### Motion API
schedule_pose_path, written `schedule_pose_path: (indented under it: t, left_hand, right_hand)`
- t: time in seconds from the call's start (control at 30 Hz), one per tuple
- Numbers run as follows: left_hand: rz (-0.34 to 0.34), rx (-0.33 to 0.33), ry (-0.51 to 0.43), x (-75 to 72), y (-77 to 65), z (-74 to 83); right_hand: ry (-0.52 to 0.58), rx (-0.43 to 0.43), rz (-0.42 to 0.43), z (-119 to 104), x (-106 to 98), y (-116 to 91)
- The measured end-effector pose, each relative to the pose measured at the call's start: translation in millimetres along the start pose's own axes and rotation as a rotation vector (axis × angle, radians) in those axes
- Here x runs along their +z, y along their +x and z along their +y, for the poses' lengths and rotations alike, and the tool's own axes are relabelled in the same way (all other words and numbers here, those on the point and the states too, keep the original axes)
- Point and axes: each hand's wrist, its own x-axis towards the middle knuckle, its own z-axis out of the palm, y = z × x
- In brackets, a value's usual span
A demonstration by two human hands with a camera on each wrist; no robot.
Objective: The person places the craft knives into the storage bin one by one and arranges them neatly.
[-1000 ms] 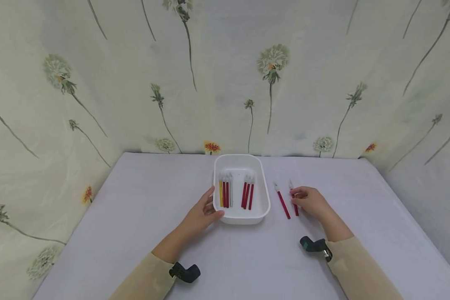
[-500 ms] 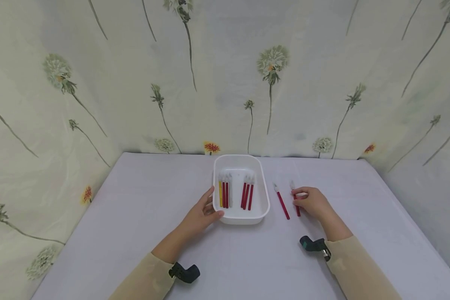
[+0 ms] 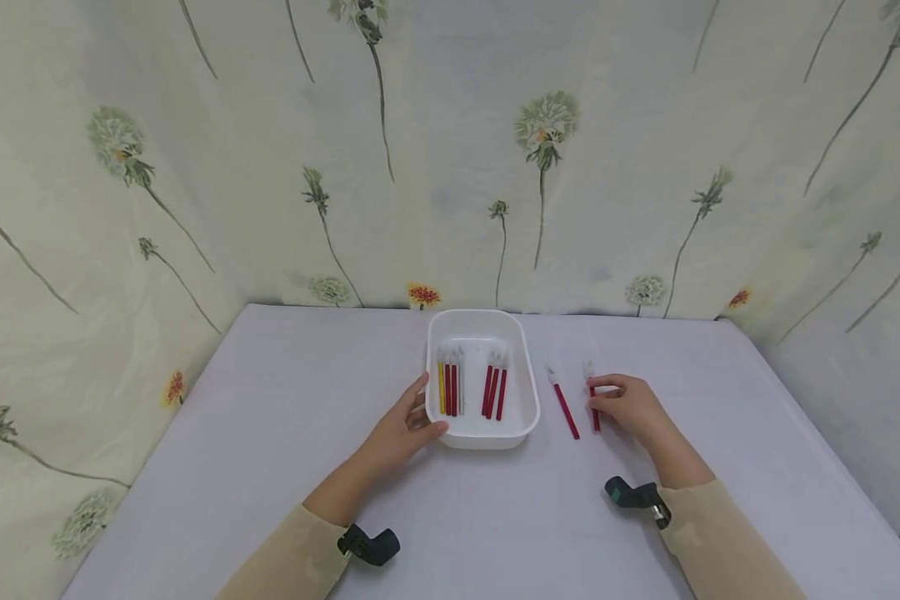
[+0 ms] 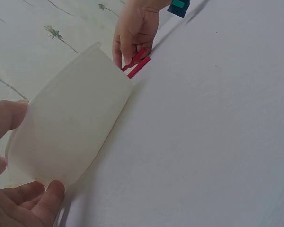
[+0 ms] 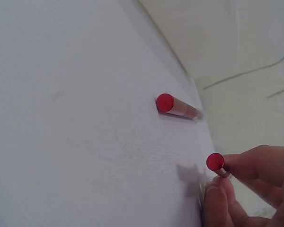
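In the head view my left hand (image 3: 397,429) grips the near left corner of a white plastic tray (image 3: 483,441), its thumb at the front rim and its fingers along the left side. Between thumb and fingertips, my right hand (image 3: 630,406) pinches a slim red pen-like stick (image 3: 596,419) with a clear pointed end, to the right of the tray. The right wrist view shows the round red butt of this held stick (image 5: 215,162), with a shadow on the cloth beside it. Another red stick (image 3: 566,411) lies on the table between the tray and my right hand.
Inside the tray, a yellow stick (image 3: 442,388), two red ones and a pale one form a left group, with several red sticks (image 3: 496,392) on the right. A white cloth covers the table (image 3: 480,525). A flower-patterned curtain (image 3: 450,167) stands behind.
My right hand has shifted slightly to the right with the red stick, which now stands straighter away from me. The left hand and the tray have stayed in place.
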Motion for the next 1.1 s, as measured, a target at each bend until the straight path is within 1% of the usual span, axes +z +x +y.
schedule_pose_path:
  t: [0.23, 0.5, 0.6, 0.8, 1.1]
  left_hand:
    - [0.003, -0.006, 0.005, -0.3, -0.8, 0.9]
    - [0.002, -0.004, 0.004, -1.0, -1.4, 3.0]
    - [-0.001, -0.005, 0.003, -0.9, -0.9, 2.6]
    - [-0.004, -0.01, 0.005, -0.9, -0.2, 1.9]
    - [-0.007, -0.006, -0.002, -1.3, -0.5, 1.5]
  right_hand:
    - [0.065, -0.008, -0.024, -1, -3, -4]
    - [0.149, 0.041, -0.052, -11, -7, -13]
    - [0.177, 0.044, -0.062, -15, -8, -15]
    - [0.224, 0.012, -0.071, -24, -9, -20]
    - [0.234, -0.015, -0.086, -46, -7, -26]
